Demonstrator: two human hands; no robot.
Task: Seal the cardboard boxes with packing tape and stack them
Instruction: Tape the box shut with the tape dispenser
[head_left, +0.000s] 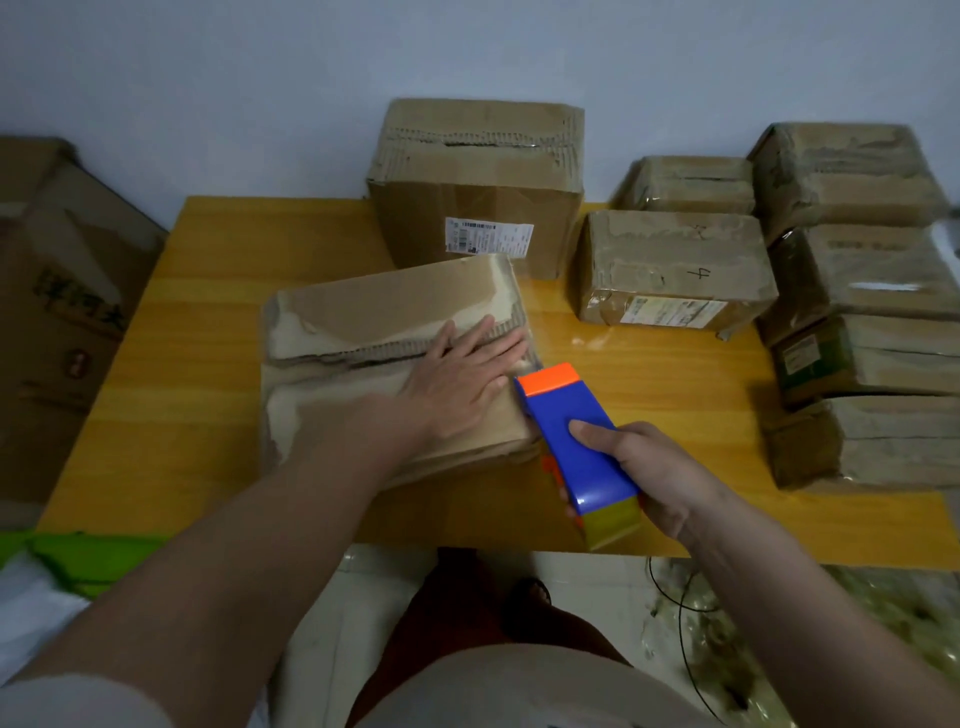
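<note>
A worn cardboard box lies in the middle of the yellow table, its top flaps closed along a ragged seam. My left hand presses flat on the right part of that seam, fingers straight. My right hand grips a blue and orange tape dispenser holding a roll of tape. The dispenser's orange front end touches the box's right edge near my left fingertips.
A tall box with a white label stands behind. A taped box marked 4 and a smaller one sit at the right, beside a stack of taped boxes. A large carton stands left of the table.
</note>
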